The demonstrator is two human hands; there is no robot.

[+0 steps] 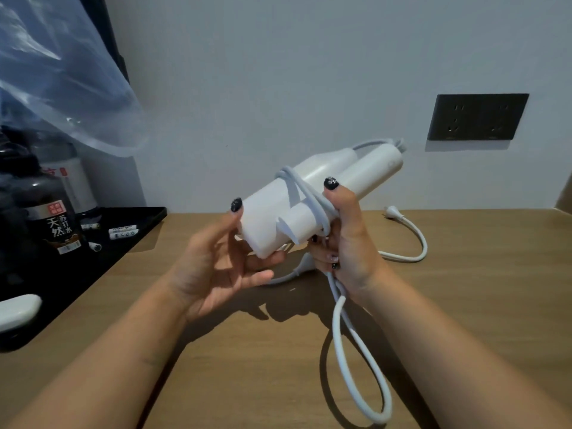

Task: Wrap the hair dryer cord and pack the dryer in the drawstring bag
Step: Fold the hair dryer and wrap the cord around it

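Note:
A white folded hair dryer is held in the air above the wooden table. My left hand cradles its barrel end from below, thumb up against the side. My right hand grips the folded handle and the white cord together. One turn of cord crosses the dryer's body. A long loop hangs from my right fist toward the table's front. The rest trails right along the table to the plug near the wall. No drawstring bag is visible.
A black tray at the left holds water bottles and small sachets. A clear plastic bag hangs over the upper left. A white object lies at the left edge. A dark wall socket panel sits at the right.

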